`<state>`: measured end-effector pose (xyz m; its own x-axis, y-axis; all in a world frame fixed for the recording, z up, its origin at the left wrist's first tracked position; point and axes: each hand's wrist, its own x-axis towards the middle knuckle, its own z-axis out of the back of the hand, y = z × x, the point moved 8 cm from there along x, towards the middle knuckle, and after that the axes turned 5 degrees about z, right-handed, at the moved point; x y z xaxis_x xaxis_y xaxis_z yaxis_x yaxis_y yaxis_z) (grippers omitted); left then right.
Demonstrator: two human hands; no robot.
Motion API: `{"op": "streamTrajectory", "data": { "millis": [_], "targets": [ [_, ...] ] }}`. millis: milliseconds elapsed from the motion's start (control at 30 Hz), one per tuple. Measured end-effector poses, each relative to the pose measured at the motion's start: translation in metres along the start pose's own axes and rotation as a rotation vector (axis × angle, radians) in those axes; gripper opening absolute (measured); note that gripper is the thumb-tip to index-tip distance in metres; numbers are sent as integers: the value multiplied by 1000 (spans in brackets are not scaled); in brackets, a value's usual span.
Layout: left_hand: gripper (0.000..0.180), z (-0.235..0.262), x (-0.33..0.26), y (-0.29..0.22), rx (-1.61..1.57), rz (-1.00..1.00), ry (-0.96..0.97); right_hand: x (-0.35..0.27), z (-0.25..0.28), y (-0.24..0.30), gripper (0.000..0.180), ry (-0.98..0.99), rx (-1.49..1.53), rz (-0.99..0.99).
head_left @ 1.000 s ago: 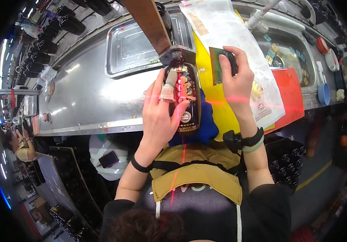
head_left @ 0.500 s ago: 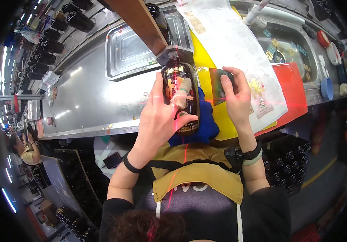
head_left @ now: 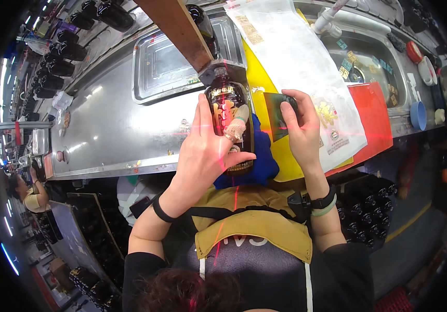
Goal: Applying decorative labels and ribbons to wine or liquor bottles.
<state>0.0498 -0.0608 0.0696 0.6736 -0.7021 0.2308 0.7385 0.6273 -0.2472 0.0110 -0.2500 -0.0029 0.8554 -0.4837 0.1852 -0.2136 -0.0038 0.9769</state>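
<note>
A dark glass bottle [head_left: 216,106] with gold and red lettering lies on its side, its neck toward a bracket at the far end. My left hand [head_left: 202,148] is closed around its near part, thumb across the base end and straight fingers along the left side. A pale, wrapped fingertip of that hand rests on the printed face. To the bottle's right, my right hand [head_left: 302,122] pinches a thin dark rectangular sheet [head_left: 275,117] above a yellow sheet [head_left: 265,151]. A blue cloth [head_left: 265,161] lies beneath and beside the bottle.
A wooden post [head_left: 176,31] meets the bracket [head_left: 218,67] at the bottle's neck. Behind it stand a steel tray [head_left: 143,78] and another dark bottle [head_left: 202,26]. To the right are white printed paper [head_left: 312,67], a red sheet [head_left: 371,114], a sink [head_left: 403,78] and a blue cup [head_left: 418,115].
The dark sheet in my right hand has shifted slightly left and more of its dark surface shows. A wrapped finger of my left hand has shifted slightly on the bottle.
</note>
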Motion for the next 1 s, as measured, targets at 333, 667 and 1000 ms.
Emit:
{"op": "streamTrajectory", "data": {
  "millis": [333, 667, 1000],
  "targets": [
    [82, 0, -5, -3, -10, -6, 7, 15, -12, 25, 26, 62, -76, 121],
    [71, -10, -34, 33, -490, 172, -169, 25, -27, 49, 26, 11, -464, 551],
    [78, -15, -50, 56, -748, 259, -238, 27, -80, 96, 32, 387, -838, 1059]
  ]
}}
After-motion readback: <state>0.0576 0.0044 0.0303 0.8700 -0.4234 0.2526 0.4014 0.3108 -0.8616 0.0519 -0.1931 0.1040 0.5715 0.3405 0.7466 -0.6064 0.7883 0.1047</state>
